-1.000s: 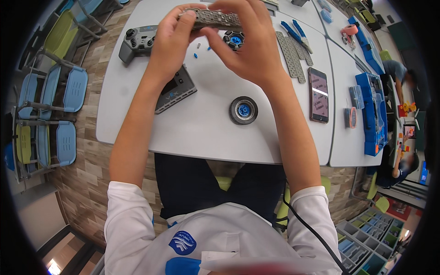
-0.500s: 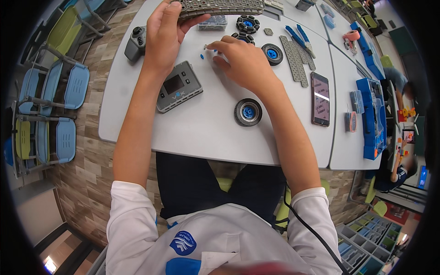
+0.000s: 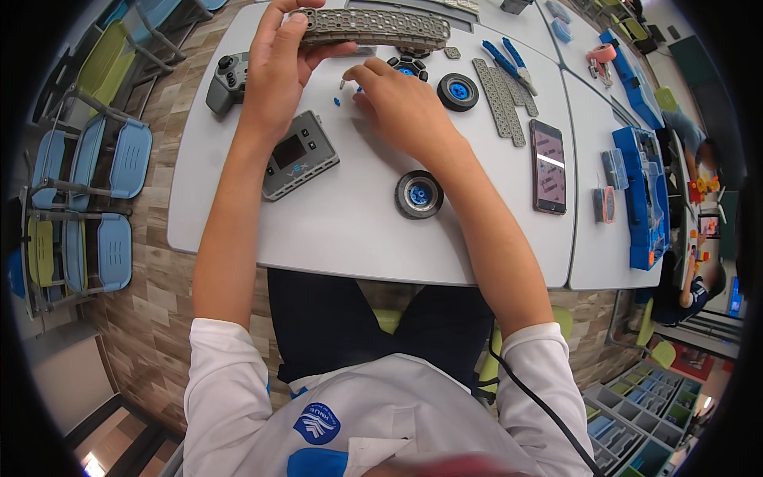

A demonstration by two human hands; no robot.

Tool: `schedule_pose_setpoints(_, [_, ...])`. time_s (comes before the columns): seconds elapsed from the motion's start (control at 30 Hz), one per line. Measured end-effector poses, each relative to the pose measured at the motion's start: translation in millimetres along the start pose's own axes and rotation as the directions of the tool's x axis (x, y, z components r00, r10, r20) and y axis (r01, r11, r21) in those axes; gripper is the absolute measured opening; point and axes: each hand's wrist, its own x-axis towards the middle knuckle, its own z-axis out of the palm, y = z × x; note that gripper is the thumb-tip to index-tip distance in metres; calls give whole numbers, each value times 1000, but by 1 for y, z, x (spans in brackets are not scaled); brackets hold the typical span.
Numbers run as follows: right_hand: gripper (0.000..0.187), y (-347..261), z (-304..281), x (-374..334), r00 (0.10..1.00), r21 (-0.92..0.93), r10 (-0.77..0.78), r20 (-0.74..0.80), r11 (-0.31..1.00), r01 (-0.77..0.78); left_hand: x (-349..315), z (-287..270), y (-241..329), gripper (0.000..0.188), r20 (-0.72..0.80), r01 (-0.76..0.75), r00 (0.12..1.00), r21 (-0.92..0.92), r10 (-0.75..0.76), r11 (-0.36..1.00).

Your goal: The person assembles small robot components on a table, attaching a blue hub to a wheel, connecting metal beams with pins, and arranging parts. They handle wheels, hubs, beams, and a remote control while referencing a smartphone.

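Left hand [image 3: 278,75] closed round the left end of a grey perforated beam [image 3: 377,30], thumb on the near face, fingers underneath; beam appears lifted off the table [image 3: 350,238], long axis running left to right, free end out to the right. Right hand [image 3: 405,103] low over the tabletop, fingers curled, narrow gap between thumb and forefinger, nothing visibly gripped.

Key relation: small grey pin [image 3: 343,83] lies just left of the right forefinger's tip, on the body side of the beam; its long axis points roughly away from the body, across the beam's length. Right hand is the nearer one; whether the fingertip touches the pin, cannot tell. Small blue pin [image 3: 337,102] beside it, a little closer to the body.

Round about: grey box with a screen [image 3: 302,155] near the left forearm; black-tyred wheel [image 3: 458,92] right of the right hand, pliers [image 3: 520,73] farther right
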Motion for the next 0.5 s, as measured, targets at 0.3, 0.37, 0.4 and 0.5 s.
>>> schedule_pose_setpoints(0.3, [14,0,-7,-1,999,-60,-13,53,998,16,-4,5,8,32,-16,76,997,11,-76,997])
schedule_pose_setpoints(0.37, [11,-3,-33,-10,969,37,-110,222,994,105,-8,13,11,30,15,104,994,-7,-104,995])
schedule_pose_setpoints(0.4, [9,-4,-51,-17,932,80,-132,337,991,112,-12,20,12,29,47,112,993,-16,-111,994])
schedule_pose_setpoints(0.5, [5,4,-112,-50,937,499,-274,216,856,136,-29,43,16,26,155,150,975,56,-157,987])
